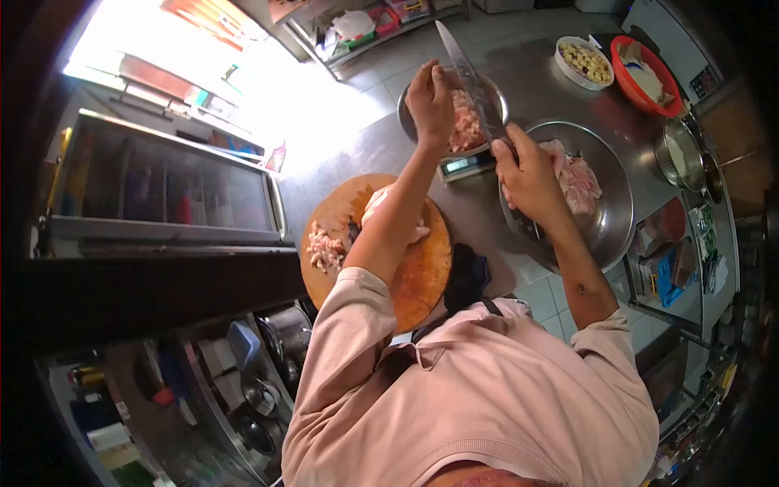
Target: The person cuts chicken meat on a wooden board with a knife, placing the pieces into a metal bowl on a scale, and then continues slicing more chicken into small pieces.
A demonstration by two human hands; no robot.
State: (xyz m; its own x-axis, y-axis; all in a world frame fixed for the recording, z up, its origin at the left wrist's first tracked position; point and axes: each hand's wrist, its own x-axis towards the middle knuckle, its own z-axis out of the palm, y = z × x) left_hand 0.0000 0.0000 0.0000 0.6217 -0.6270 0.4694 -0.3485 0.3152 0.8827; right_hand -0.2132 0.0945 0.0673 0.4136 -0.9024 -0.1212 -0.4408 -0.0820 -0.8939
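My right hand (526,174) is closed around the handle of a large knife (472,75), its long blade slanting up and left over a metal bowl (406,122) of chopped meat (465,122). Near that bowl's left side, my left hand (430,101) is raised with loosely bent fingers close to the blade; I see nothing in it. The bowl rests on a digital scale (464,167). Below my left forearm, a round wooden cutting board (426,280) carries small meat pieces (324,249) and a larger pale piece (377,201), partly hidden by the arm.
A wide steel bowl (621,203) with raw meat (578,183) stands under my right forearm. Farther back on the steel table (535,97) are a white bowl of diced food (586,63) and a red basin (669,73). A glass-topped cabinet (162,178) stands at left.
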